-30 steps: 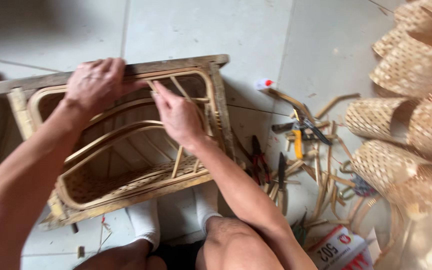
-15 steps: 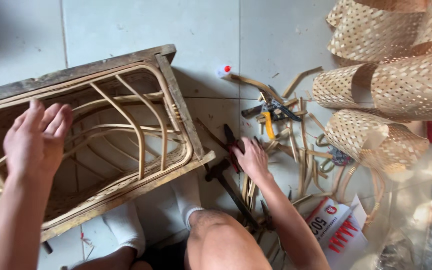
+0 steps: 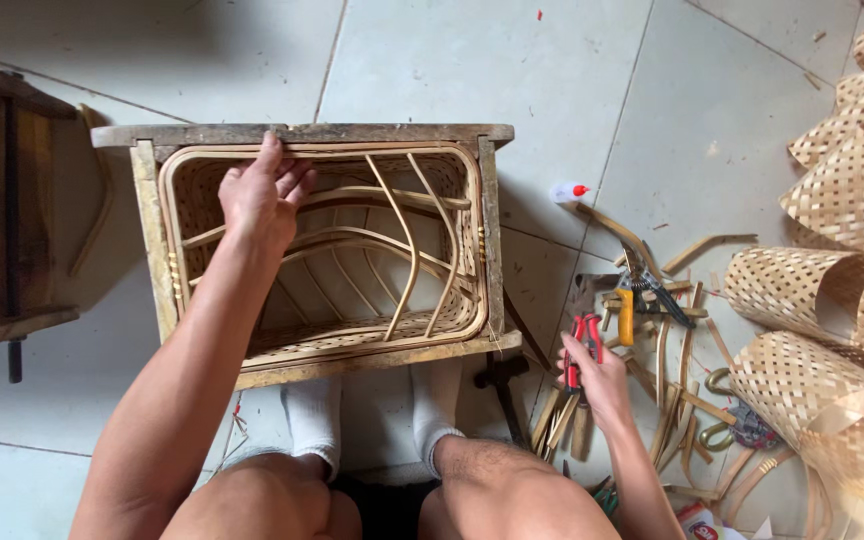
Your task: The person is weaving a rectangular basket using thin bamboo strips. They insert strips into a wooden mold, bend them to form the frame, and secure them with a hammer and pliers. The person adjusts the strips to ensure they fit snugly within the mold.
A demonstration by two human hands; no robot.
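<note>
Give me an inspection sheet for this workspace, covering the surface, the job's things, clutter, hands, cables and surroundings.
Surface: pale tiled floor, with small scraps.
Job's things: woven rattan basket held inside a rectangular wooden frame; red-handled pliers.
Clutter: loose cane strips, yellow-handled cutters, small white bottle with a red cap, dark hammer.
Hands: left hand rests on the basket's far rim; right hand closes its fingers on the pliers.
Cables: nothing seen.
Surroundings: rolls of woven bamboo matting at the right; dark wooden frame at the left; the person's socked feet by the basket.
</note>
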